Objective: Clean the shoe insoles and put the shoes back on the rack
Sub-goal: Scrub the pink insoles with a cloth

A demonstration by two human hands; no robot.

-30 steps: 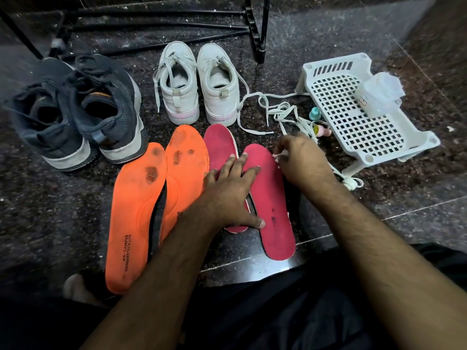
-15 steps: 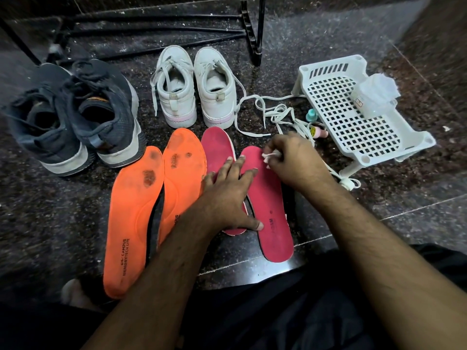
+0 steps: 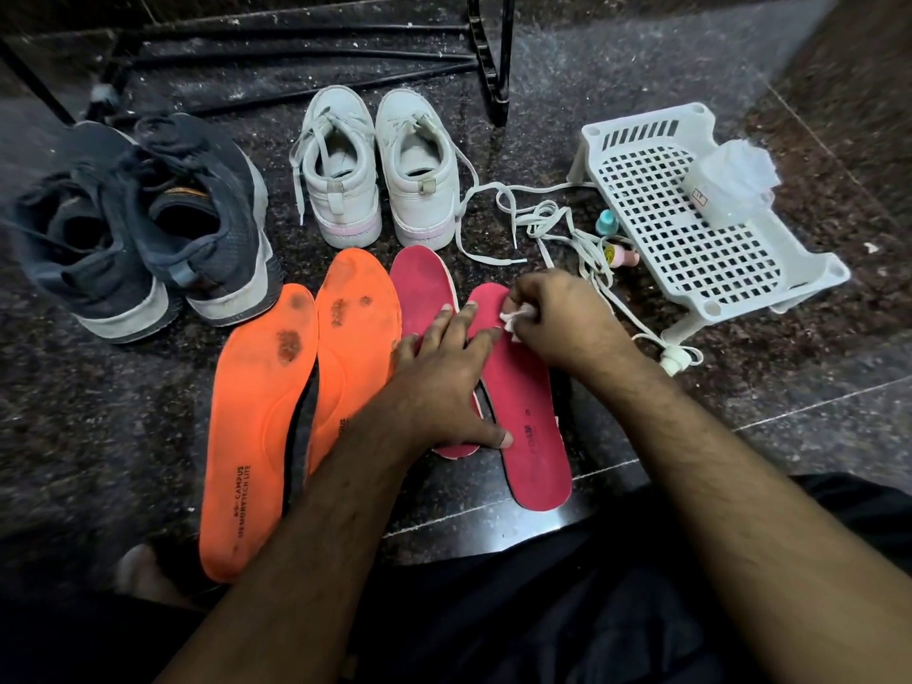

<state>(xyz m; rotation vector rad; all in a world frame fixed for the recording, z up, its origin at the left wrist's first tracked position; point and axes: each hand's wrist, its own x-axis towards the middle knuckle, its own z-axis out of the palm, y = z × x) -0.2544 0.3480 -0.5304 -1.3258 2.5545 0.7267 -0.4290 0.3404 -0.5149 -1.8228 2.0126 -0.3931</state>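
Right hand (image 3: 557, 315), pinching a wipe (image 3: 513, 318), has slid down the pink insole (image 3: 528, 417); left hand (image 3: 444, 382) pins it, fingers spread: scrubbing underway

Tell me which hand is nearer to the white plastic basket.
Right. The right hand, pinching a small white wipe on the pink insole, sits just left of the basket. The left hand lies farther left, flat across both pink insoles.
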